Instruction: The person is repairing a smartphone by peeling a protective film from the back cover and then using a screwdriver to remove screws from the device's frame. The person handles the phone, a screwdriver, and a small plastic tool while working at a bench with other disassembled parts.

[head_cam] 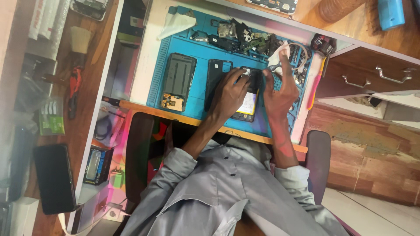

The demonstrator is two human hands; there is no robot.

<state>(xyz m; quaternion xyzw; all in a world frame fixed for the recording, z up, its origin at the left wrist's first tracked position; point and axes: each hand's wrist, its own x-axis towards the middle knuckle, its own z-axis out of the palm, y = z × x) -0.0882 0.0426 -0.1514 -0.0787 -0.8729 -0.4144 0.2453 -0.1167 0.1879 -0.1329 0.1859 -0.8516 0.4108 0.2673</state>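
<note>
Phone (247,104) lies lengthwise away from person, apparently under both hands.

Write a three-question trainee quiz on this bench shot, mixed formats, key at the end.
1. True or false: the left hand rests on the opened phone lying on the blue work mat.
2. What does the right hand hold? A) a screwdriver B) a soldering iron C) a hammer
3. Fill in: the two separate phone panels lie on the mat to the ___ of the hands in the picture.

Key
1. True.
2. A: a thin screwdriver, its tip pointed at the phone's upper end.
3. Left.
</note>
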